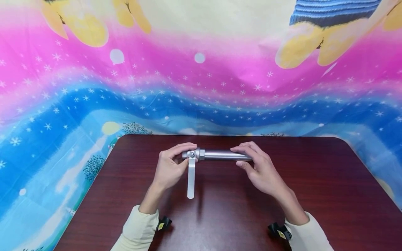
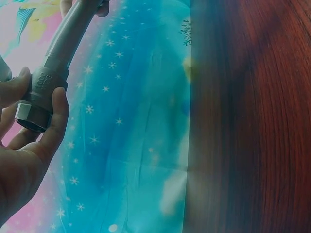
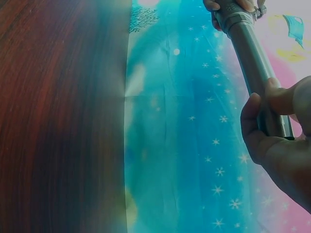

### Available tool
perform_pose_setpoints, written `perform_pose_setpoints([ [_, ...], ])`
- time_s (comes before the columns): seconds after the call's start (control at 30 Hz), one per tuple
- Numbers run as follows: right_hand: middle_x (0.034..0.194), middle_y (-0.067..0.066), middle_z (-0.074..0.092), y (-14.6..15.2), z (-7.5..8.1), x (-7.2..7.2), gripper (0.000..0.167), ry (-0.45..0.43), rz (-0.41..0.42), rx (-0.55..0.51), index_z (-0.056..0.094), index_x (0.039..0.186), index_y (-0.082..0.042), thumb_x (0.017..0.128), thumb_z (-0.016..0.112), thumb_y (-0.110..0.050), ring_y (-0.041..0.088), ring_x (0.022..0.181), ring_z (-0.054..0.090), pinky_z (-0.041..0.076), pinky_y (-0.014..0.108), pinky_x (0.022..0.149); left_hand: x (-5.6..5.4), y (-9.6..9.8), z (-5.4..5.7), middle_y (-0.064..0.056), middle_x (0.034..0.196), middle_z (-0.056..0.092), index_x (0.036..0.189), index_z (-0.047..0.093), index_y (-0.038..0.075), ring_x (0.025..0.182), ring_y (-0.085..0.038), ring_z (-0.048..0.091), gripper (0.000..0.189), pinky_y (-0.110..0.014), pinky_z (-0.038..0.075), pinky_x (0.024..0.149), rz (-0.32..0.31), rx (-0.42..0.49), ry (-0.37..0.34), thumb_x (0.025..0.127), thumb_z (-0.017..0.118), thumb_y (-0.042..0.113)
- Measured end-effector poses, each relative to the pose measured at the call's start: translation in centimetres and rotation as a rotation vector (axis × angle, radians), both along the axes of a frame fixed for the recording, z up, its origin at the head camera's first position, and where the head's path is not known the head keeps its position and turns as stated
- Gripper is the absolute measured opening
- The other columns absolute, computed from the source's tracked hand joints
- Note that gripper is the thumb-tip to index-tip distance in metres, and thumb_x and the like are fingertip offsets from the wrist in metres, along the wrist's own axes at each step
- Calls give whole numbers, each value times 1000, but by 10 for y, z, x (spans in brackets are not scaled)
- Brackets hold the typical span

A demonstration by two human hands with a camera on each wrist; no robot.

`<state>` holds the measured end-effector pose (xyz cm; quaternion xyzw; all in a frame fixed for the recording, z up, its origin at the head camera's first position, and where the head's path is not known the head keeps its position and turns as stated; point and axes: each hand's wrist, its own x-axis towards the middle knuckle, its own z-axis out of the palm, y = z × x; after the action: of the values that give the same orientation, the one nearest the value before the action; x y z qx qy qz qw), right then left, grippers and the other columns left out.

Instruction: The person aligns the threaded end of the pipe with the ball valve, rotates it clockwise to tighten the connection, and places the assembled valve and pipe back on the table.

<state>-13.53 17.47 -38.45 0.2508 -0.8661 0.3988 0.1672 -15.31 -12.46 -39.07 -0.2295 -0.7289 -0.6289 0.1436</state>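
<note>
A steel ball valve (image 1: pixel 193 153) with a long flat lever handle (image 1: pixel 191 181) is joined to a smooth metal pipe (image 1: pixel 220 155), held level above the table. My left hand (image 1: pixel 169 169) grips the valve body at its left end, thumb below and fingers over the top. The lever points toward me. My right hand (image 1: pixel 262 170) holds the pipe's right end between thumb and fingers. In the left wrist view the valve's hexagonal end (image 2: pixel 33 115) shows between thumb and fingers. The right wrist view shows the pipe (image 3: pixel 252 58) running up to the valve.
The dark red-brown wooden table (image 1: pixel 220 216) lies under both hands. Behind it hangs a pink and blue cloth (image 1: pixel 194 83) with snowflakes, meeting the table's far edge. Black straps with yellow marks (image 1: pixel 163 223) sit by the cuffs.
</note>
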Motion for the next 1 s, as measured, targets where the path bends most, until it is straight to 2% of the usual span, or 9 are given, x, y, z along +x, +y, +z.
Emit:
perform_pose_setpoints([
  [0.2,126,-5,68,0,1,-1,49,-10,12,-10,72,137,-23,96,74,3,8,93,60,48,19,75,0,-1,0,-18,124,78,119,80,-1,114,-10,72,43,-21,62,92,-1,4,4,84,70,-23],
  [0.43,123,-5,66,0,2,0,46,-58,29,-15,70,138,-23,100,70,2,8,79,61,52,21,69,0,-1,0,-19,125,77,119,80,-2,114,-9,72,45,-22,63,92,-8,9,3,84,66,-25],
  [0.57,127,-4,64,-1,1,0,46,-64,22,2,70,139,-24,99,72,0,8,87,60,50,21,69,0,-1,0,-19,124,78,119,80,-1,113,-10,72,45,-22,63,90,-9,8,4,83,66,-25],
  [0.7,135,3,59,-1,0,1,53,-30,11,14,69,138,-22,93,77,4,11,101,53,45,22,66,0,-1,0,-17,123,78,119,80,0,112,-11,73,42,-22,63,90,-4,-7,7,84,70,-22],
  [0.9,126,3,62,-2,0,1,54,27,-6,5,72,135,-21,89,80,8,11,92,52,44,22,69,0,-1,0,-17,123,79,119,80,0,110,-11,73,42,-21,62,91,4,-17,12,84,70,-21],
  [1.0,125,1,65,-2,0,1,53,34,1,-4,73,133,-22,89,80,7,11,94,54,44,22,70,0,-1,0,-18,122,79,118,80,0,108,-9,73,40,-21,63,90,5,-16,16,85,72,-20],
])
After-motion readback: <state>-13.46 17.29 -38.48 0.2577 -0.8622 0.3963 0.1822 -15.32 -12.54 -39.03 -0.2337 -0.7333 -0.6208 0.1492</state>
